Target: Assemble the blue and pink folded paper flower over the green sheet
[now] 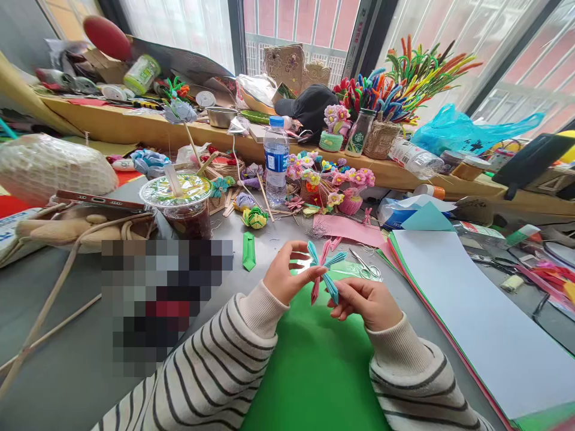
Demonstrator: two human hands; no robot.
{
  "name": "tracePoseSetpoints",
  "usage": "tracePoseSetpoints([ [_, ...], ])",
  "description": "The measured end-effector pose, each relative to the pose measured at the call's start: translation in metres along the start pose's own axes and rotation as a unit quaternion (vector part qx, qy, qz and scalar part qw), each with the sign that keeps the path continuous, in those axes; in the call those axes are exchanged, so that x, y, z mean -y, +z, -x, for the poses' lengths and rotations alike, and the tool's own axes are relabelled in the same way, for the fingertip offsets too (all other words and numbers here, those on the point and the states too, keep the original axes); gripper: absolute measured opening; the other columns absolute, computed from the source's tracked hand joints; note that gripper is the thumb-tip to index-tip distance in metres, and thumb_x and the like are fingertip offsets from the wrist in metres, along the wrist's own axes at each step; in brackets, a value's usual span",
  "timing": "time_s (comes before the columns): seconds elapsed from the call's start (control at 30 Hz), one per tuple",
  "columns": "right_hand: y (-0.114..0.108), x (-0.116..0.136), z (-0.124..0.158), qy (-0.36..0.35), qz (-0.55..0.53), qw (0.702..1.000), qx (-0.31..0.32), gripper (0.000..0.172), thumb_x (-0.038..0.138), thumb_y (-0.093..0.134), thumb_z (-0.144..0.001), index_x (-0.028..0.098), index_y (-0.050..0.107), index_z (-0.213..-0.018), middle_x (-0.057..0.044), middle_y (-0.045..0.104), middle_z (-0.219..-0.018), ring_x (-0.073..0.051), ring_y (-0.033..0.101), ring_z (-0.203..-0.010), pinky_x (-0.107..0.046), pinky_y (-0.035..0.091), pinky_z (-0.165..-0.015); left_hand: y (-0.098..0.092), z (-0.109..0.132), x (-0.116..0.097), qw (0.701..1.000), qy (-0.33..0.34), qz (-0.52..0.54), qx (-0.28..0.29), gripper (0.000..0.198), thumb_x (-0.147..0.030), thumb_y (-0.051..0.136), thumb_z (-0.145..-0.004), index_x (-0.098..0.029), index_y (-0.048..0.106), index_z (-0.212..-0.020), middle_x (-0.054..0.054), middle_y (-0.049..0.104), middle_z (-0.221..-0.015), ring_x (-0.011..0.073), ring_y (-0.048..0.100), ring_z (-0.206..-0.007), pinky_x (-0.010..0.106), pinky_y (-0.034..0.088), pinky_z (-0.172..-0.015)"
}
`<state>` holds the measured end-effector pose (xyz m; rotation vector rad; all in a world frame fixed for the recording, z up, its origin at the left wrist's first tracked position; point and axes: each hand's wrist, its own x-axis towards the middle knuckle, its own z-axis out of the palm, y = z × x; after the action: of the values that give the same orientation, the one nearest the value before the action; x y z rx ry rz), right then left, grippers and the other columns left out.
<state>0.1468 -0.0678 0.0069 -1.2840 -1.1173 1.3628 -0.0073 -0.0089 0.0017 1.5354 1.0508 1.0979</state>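
Observation:
Between my two hands is a folded paper flower (pixel 330 261) with narrow pink and light blue petals spreading from its centre. My left hand (pixel 288 272) pinches it near the middle, thumb in front. The fingers of my right hand (pixel 366 300) close on the tip of a lower blue petal. Beneath both hands lies a green sheet (pixel 323 371). Small scissors (pixel 366 266) rest just behind my right hand, beside a clear plastic piece. A folded green paper strip (pixel 248 251) lies to the left of my left hand.
Stacked coloured paper (pixel 476 305) lies on the right, white on top. A lidded drink cup (pixel 179 203) and a water bottle (pixel 275 161) stand at the back, with handmade flowers (pixel 332 179) nearby. Clutter fills the wooden ledge (pixel 251 145). Part of the left table is pixelated.

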Motion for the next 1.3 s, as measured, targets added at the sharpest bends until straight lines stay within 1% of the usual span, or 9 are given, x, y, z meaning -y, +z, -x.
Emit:
tracePoseSetpoints([
  [0.13, -0.002, -0.001, 0.0, -0.05, 0.075, 0.995, -0.05, 0.033, 0.046, 0.059, -0.068, 0.013, 0.061, -0.06, 0.0, 0.059, -0.048, -0.009, 0.055, -0.038, -0.018, 0.044, -0.038, -0.006, 0.007, -0.006, 0.941, 0.281, -0.173, -0.08, 0.047, -0.036, 0.066, -0.063, -0.015, 0.05, -0.102, 0.011, 0.055, -0.101, 0.0205, 0.053, -0.094, 0.037, 0.046, -0.079],
  [0.23, -0.003, 0.0, 0.001, -0.079, 0.129, 0.986, -0.071, 0.033, 0.045, 0.057, -0.07, 0.015, 0.058, -0.056, 0.002, 0.053, -0.043, -0.007, 0.049, -0.035, -0.017, 0.038, -0.035, -0.006, 0.011, -0.01, 0.867, 0.425, -0.259, -0.041, 0.029, -0.028, 0.064, -0.068, -0.02, 0.056, -0.095, 0.006, 0.059, -0.099, 0.0182, 0.053, -0.095, 0.034, 0.044, -0.084],
  [0.33, -0.005, 0.003, 0.002, -0.091, 0.144, 0.982, -0.082, 0.032, 0.044, 0.056, -0.07, 0.016, 0.055, -0.056, 0.003, 0.052, -0.043, -0.006, 0.045, -0.035, -0.018, 0.035, -0.036, -0.001, 0.013, -0.01, 0.814, 0.488, -0.315, 0.012, 0.019, -0.024, 0.061, -0.07, -0.021, 0.059, -0.089, 0.001, 0.065, -0.091, 0.0165, 0.056, -0.091, 0.034, 0.043, -0.087],
  [0.6, -0.003, 0.006, 0.005, -0.095, 0.113, 0.988, -0.056, 0.03, 0.042, 0.055, -0.071, 0.016, 0.051, -0.056, 0.005, 0.049, -0.043, -0.005, 0.04, -0.033, -0.018, 0.033, -0.035, 0.011, 0.016, -0.003, 0.766, 0.534, -0.352, -0.068, 0.016, -0.007, 0.056, -0.072, -0.015, 0.056, -0.086, 0.0, 0.068, -0.079, 0.0123, 0.061, -0.08, 0.031, 0.044, -0.087],
  [0.7, 0.0, 0.008, 0.007, -0.123, 0.098, 0.986, -0.058, 0.028, 0.039, 0.055, -0.073, 0.016, 0.052, -0.057, 0.004, 0.049, -0.044, -0.005, 0.042, -0.035, -0.018, 0.035, -0.037, 0.012, 0.016, -0.003, 0.777, 0.536, -0.323, -0.075, 0.018, -0.007, 0.058, -0.07, -0.013, 0.056, -0.087, 0.003, 0.068, -0.079, 0.0136, 0.062, -0.078, 0.031, 0.046, -0.084],
  [0.8, 0.002, 0.01, 0.011, -0.194, 0.124, 0.968, -0.102, 0.023, 0.033, 0.055, -0.076, 0.016, 0.057, -0.061, 0.003, 0.053, -0.051, -0.006, 0.046, -0.041, -0.02, 0.039, -0.04, 0.013, 0.017, -0.006, 0.826, 0.494, -0.261, -0.075, 0.017, -0.009, 0.06, -0.068, -0.013, 0.056, -0.084, 0.005, 0.066, -0.077, 0.014, 0.062, -0.074, 0.032, 0.049, -0.079],
  [0.9, 0.002, 0.012, 0.013, -0.298, 0.172, 0.927, -0.152, 0.006, 0.024, 0.059, -0.074, 0.018, 0.061, -0.073, 0.0, 0.058, -0.066, -0.009, 0.052, -0.053, -0.022, 0.044, -0.046, 0.012, 0.019, -0.011, 0.885, 0.425, -0.183, -0.05, 0.016, -0.01, 0.059, -0.068, -0.012, 0.055, -0.083, 0.007, 0.064, -0.075, 0.0143, 0.06, -0.075, 0.028, 0.051, -0.07],
  [1.03, 0.0, 0.011, 0.012, -0.393, 0.255, 0.871, -0.149, 0.011, 0.015, 0.06, -0.073, 0.02, 0.062, -0.082, -0.003, 0.058, -0.077, -0.01, 0.05, -0.059, -0.021, 0.04, -0.043, 0.009, 0.022, -0.017, 0.941, 0.321, -0.104, 0.021, 0.015, -0.009, 0.055, -0.071, -0.013, 0.053, -0.085, 0.004, 0.062, -0.07, 0.0123, 0.059, -0.069, 0.025, 0.049, -0.064],
  [1.3, -0.002, 0.01, 0.01, -0.35, 0.287, 0.882, -0.133, 0.004, 0.019, 0.059, -0.075, 0.019, 0.06, -0.078, 0.0, 0.053, -0.07, -0.006, 0.037, -0.046, -0.021, 0.032, -0.04, 0.007, 0.021, -0.016, 0.973, 0.205, -0.086, 0.059, 0.011, -0.019, 0.058, -0.07, -0.013, 0.055, -0.078, 0.004, 0.063, -0.071, 0.0126, 0.059, -0.066, 0.024, 0.047, -0.062],
])
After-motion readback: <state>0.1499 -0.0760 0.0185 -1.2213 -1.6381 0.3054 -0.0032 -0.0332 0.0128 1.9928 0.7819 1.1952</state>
